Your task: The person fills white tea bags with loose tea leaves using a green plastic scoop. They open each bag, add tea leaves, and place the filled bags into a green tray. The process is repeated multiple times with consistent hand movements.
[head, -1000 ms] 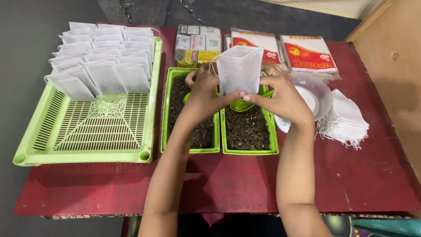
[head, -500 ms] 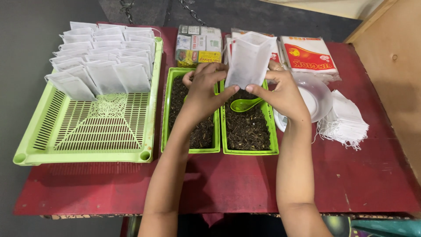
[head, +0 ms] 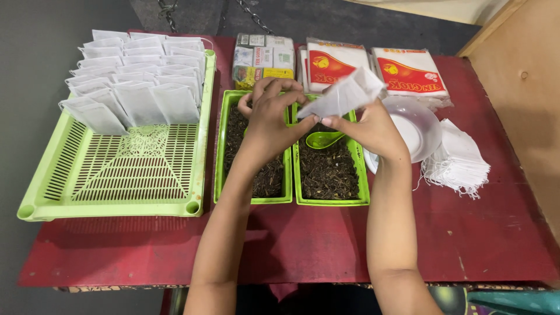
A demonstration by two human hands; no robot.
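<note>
Holding white filter bag (head: 345, 93) tilted above two green trays of loose tea: right hand (head: 373, 125) pinches bag's lower edge between thumb and fingers; left hand (head: 271, 116) curled, fingertips at bag's left end, closed on it. Both forearms rise from bottom edge, wrists over right tea tray (head: 361, 181) and left tea tray (head: 220, 169). Green scoop (head: 324, 139) lies in right tray. Filled bags stand in slotted green basket (head: 116, 175), left. Bare red tabletop (head: 303, 245) open in front.
</note>
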